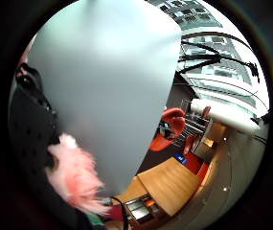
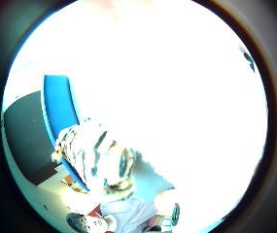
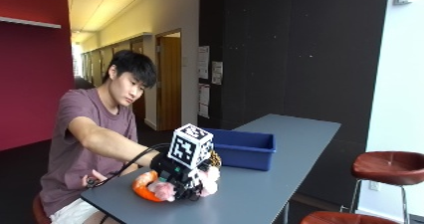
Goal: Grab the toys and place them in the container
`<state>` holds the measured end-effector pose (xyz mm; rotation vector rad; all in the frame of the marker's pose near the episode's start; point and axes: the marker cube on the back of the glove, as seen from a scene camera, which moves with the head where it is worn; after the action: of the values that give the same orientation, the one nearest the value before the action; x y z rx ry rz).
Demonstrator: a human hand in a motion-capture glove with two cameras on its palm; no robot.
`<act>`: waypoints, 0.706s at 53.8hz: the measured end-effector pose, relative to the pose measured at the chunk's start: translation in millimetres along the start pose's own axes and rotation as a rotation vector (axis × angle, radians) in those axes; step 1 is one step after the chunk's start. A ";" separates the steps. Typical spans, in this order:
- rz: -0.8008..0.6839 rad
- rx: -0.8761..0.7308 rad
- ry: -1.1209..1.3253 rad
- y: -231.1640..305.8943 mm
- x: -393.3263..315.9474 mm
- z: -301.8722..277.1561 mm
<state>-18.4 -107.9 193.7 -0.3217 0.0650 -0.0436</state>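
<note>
table: grey table (image 3: 278, 149) in a hallway
hand: right hand (image 3: 177, 176), fingers curled round pink toy (image 3: 161, 188)
target: blue container (image 3: 242, 148) at 1 o'clock, near

The gloved right hand (image 3: 177, 176) sat low over the grey table (image 3: 278, 149), near its front end. Soft toys crowded close around it: a pink fluffy toy (image 3: 161, 188) under the fingers and an orange toy (image 3: 142, 184) touching that one. The blue container (image 3: 242, 148) stood just behind the hand, its top open, and its near wall was in the way. Past the container the table top was bare and flat. Two stools (image 3: 387, 167) stood off to the side, well apart from the hand
</note>
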 end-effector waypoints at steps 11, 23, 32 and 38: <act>0.011 0.162 -0.027 32.8 -14.6 -85.3; -0.130 0.318 -0.070 86.2 -107.2 -192.6; -0.343 0.339 -0.009 114.6 -198.7 -216.2; -0.443 0.327 0.034 126.5 -267.8 -203.0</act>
<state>-295.6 -37.6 -23.3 -0.0027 0.0186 -0.4945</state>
